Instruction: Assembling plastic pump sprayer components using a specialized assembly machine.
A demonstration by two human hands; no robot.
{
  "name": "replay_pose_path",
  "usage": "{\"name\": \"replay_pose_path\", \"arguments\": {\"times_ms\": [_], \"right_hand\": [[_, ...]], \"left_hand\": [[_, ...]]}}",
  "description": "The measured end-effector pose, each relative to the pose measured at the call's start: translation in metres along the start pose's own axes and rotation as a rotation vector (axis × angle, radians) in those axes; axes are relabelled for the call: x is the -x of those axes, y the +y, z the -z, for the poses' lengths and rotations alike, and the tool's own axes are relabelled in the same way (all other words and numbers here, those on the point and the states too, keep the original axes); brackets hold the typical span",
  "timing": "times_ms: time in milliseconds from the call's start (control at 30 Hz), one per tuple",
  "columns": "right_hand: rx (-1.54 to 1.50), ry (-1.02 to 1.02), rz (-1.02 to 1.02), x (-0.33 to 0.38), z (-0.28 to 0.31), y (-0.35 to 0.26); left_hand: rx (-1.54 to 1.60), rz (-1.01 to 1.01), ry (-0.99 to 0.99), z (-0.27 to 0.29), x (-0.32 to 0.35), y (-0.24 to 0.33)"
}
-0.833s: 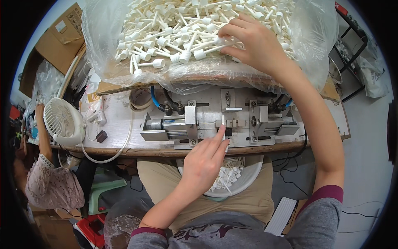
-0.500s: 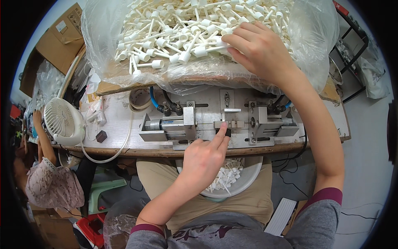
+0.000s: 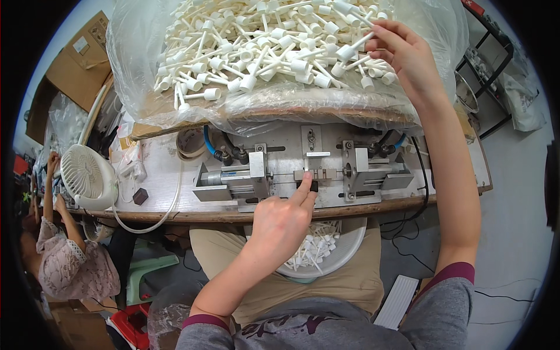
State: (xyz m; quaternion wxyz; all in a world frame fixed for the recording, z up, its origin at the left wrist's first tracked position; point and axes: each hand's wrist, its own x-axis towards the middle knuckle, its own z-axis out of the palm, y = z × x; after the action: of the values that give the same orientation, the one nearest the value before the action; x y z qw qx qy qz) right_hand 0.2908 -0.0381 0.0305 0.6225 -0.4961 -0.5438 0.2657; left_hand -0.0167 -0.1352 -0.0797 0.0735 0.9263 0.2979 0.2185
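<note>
A grey metal press fixture point(image 3: 303, 172) sits on the wooden workbench point(image 3: 157, 186). My left hand point(image 3: 283, 219) rests at its front edge, index fingertip on the small block in the fixture's middle. My right hand point(image 3: 402, 52) is raised over a big heap of white plastic stemmed caps point(image 3: 262, 46) lying in a clear plastic bag. Its thumb and fingers pinch one white stemmed cap point(image 3: 353, 49) at the heap's right side. Below the bench edge, a white bowl point(image 3: 344, 256) on my lap holds several of the same white parts.
A small white fan point(image 3: 87, 175) with a white cable stands at the bench's left end, beside a tape roll point(image 3: 189, 143). Blue air hoses run to the fixture. Another person point(image 3: 64, 256) sits at lower left. Cardboard boxes point(image 3: 76, 58) stand at upper left, a metal rack point(image 3: 484, 81) at right.
My right hand has moved right over the heap and lifted one stemmed cap clear. My left hand has stayed at the fixture, its fingertip settling onto the middle block.
</note>
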Motion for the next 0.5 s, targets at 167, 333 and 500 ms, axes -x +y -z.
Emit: {"name": "replay_pose_path", "arguments": {"times_ms": [167,333,500], "right_hand": [[-0.181,-0.165,-0.159,0.078,-0.03,-0.031],[-0.249,-0.512,-0.436,0.141,-0.049,-0.029],[-0.513,-0.46,-0.532,0.151,-0.05,-0.029]], "left_hand": [[0.761,0.219,0.17,0.027,-0.005,0.0],[1.391,0.393,0.176,0.047,-0.007,-0.014],[1.135,0.11,0.171,0.055,-0.004,-0.012]]}}
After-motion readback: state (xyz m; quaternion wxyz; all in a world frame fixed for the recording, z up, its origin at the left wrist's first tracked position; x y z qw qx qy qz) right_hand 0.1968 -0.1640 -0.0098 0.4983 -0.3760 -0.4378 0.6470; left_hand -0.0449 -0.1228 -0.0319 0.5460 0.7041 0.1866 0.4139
